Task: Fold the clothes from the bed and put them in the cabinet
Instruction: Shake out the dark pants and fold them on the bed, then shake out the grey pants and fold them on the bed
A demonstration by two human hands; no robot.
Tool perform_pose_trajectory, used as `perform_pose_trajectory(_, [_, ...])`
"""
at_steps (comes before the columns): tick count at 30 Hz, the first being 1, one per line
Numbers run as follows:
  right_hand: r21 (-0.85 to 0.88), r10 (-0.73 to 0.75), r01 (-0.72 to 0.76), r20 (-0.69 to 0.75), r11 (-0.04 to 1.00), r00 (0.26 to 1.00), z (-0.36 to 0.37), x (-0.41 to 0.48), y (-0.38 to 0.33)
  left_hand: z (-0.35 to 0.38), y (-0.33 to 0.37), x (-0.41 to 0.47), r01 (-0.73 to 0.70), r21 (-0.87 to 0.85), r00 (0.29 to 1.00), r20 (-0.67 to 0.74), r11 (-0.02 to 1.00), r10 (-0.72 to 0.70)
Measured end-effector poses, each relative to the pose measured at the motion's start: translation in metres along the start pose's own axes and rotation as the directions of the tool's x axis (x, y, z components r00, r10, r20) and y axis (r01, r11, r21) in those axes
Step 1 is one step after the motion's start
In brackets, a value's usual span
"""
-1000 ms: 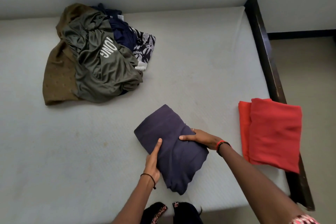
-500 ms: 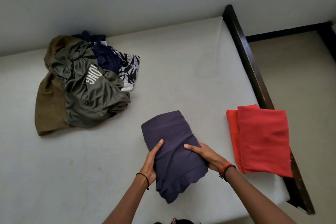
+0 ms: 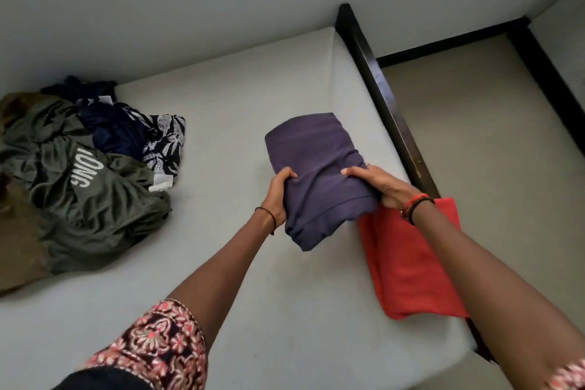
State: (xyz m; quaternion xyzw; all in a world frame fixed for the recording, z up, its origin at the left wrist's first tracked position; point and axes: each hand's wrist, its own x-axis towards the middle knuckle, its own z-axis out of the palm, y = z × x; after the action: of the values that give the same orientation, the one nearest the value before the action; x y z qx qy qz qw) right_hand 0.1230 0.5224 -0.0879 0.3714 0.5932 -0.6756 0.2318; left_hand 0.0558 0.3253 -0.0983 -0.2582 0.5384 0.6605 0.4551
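A person's left hand (image 3: 278,196) and right hand (image 3: 383,187) each clamp 1 side of a folded purple garment (image 3: 319,168) over the bed (image 3: 237,98). Its right edge overlaps a folded red garment (image 3: 408,263) lying at the mattress edge against the dark bed frame (image 3: 389,111). A heap of unfolded clothes (image 3: 85,187), topped by an olive shirt, sits well apart at left, near the wall (image 3: 190,9).

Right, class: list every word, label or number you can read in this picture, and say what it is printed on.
"ONG": white print on the crumpled grey-green shirt; the letter before it is creased and unclear.
Small white fabric tag on that shirt's edge: too small to read.
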Motion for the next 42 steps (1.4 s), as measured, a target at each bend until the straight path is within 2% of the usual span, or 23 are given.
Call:
perform_pose_trajectory(6, [-0.023, -0.11, 0.108, -0.212, 0.994, 0.971, -0.066, 0.032, -0.032, 0.072, 0.038, 0.045, -0.11, 0.114, 0.985, 0.143, 0.987, 0.094])
perform_pose_trajectory(9, [-0.098, -0.145, 0.12, -0.316, 0.988, 0.937, -0.09, 0.05, -0.023, 0.091, 0.035, 0.061, -0.07, 0.297, 0.987, 0.158, 0.952, 0.023])
perform_pose_trajectory(12, [-0.171, -0.166, 0.12, -0.29, 0.978, 0.942, -0.105, 0.057, -0.005, 0.097, 0.014, 0.069, -0.039, 0.465, 0.987, 0.157, 0.885, -0.038])
perform_pose_trajectory(15, [-0.273, -0.183, 0.105, -0.277, 0.956, 0.943, -0.105, 0.056, 0.005, 0.091, -0.009, 0.073, -0.141, 0.533, 0.985, 0.163, 0.834, 0.063])
perform_pose_trajectory(17, [-0.357, -0.205, 0.076, -0.34, 0.931, 0.918, -0.102, 0.059, 0.011, 0.086, -0.019, 0.078, -0.201, 0.562, 0.979, 0.145, 0.802, 0.144])
perform_pose_trajectory(19, [-0.437, -0.216, 0.016, -0.413, 0.899, 0.885, -0.097, 0.062, 0.014, 0.085, -0.021, 0.078, -0.206, 0.596, 0.979, 0.127, 0.777, 0.162])
perform_pose_trajectory(23, [-0.624, -0.253, -0.15, -0.509, 0.767, 0.823, -0.081, 0.057, 0.006, 0.083, -0.017, 0.073, -0.193, 0.651, 0.981, 0.117, 0.734, 0.155])
perform_pose_trajectory(26, [-0.768, -0.373, -0.234, -0.523, 0.596, 0.767, -0.061, 0.043, -0.005, 0.073, -0.009, 0.061, -0.172, 0.68, 0.985, 0.115, 0.713, 0.128])
perform_pose_trajectory(29, [-0.869, -0.536, -0.2, -0.444, 0.452, 0.718, -0.036, 0.037, -0.012, 0.048, 0.001, 0.045, -0.174, 0.717, 0.984, 0.096, 0.674, 0.152])
perform_pose_trajectory(34, [-0.932, -0.622, -0.069, -0.291, 0.355, 0.727, 0.027, 0.034, -0.021, -0.024, 0.016, 0.012, -0.219, 0.77, 0.955, 0.043, 0.6, 0.294])
perform_pose_trajectory(36, [-0.942, -0.612, -0.009, -0.224, 0.334, 0.759, 0.065, 0.034, -0.025, -0.063, 0.023, -0.001, -0.246, 0.791, 0.918, 0.005, 0.56, 0.396])
perform_pose_trajectory(38, [-0.952, -0.584, 0.054, -0.139, 0.301, 0.8, 0.104, 0.035, -0.029, -0.1, 0.031, -0.015, -0.27, 0.827, 0.85, -0.037, 0.494, 0.526])
perform_pose_trajectory(40, [-0.95, -0.552, 0.136, -0.044, 0.281, 0.833, 0.143, 0.035, -0.032, -0.136, 0.037, -0.028, -0.261, 0.889, 0.732, -0.073, 0.377, 0.677])
perform_pose_trajectory(42, [-0.926, -0.512, 0.23, 0.047, 0.3, 0.857, 0.189, 0.034, -0.031, -0.175, 0.042, -0.042, -0.144, 0.957, 0.586, -0.122, 0.251, 0.801])
